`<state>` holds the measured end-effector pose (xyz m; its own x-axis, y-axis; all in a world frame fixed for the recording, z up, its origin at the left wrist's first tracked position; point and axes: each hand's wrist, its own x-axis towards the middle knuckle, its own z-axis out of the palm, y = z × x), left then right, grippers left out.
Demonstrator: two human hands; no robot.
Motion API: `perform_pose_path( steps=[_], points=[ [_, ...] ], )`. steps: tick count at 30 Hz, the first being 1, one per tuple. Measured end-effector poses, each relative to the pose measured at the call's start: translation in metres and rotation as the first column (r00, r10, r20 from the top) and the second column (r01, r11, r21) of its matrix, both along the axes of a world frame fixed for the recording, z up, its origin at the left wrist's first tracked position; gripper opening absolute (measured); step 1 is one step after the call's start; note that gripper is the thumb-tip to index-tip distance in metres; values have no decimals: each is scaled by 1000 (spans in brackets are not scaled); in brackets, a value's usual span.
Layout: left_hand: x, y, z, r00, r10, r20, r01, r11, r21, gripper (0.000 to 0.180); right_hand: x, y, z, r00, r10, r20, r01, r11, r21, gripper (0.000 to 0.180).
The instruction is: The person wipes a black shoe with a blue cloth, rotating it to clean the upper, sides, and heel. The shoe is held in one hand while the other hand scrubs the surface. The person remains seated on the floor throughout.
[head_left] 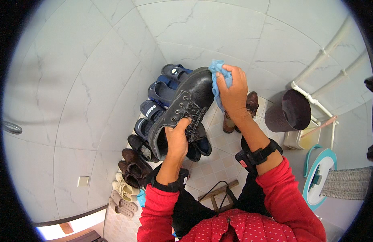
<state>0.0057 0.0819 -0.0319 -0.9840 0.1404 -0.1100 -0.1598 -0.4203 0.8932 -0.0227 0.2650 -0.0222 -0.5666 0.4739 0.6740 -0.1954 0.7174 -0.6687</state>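
A black leather lace-up shoe (198, 89) is held up in front of me, its toe pointing away and slightly right. My left hand (177, 139) grips it near the laces and the ankle opening, thumb on top; the other fingers are hidden beneath. A crumpled light blue cloth (217, 82) is pinched in my right hand (235, 90), pressed against the right side of the toe. Under the held shoe, parts of other dark shoes (202, 146) show on the tiled floor.
Dark slippers (151, 109), brown shoes (136, 167) and beige sandals (122, 203) line the left wall. Another brown pair (252, 103) stands beyond my right wrist. At right are a dark bin (279, 117), white pipes (311, 99) and a teal-rimmed basin (320, 177) with a grey cloth (346, 183).
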Motion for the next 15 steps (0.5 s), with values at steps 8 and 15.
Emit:
perform_pose_path(
  steps=[8,15],
  points=[
    [-11,-7,3,983,26,182,-41,996,78,31,6,-31,-19,945,326,-40,-319,940,117,29],
    [-8,-5,7,973,-49,225,21,992,125,31,2,-7,-5,992,82,-98,-86,996,-37,26]
  ],
)
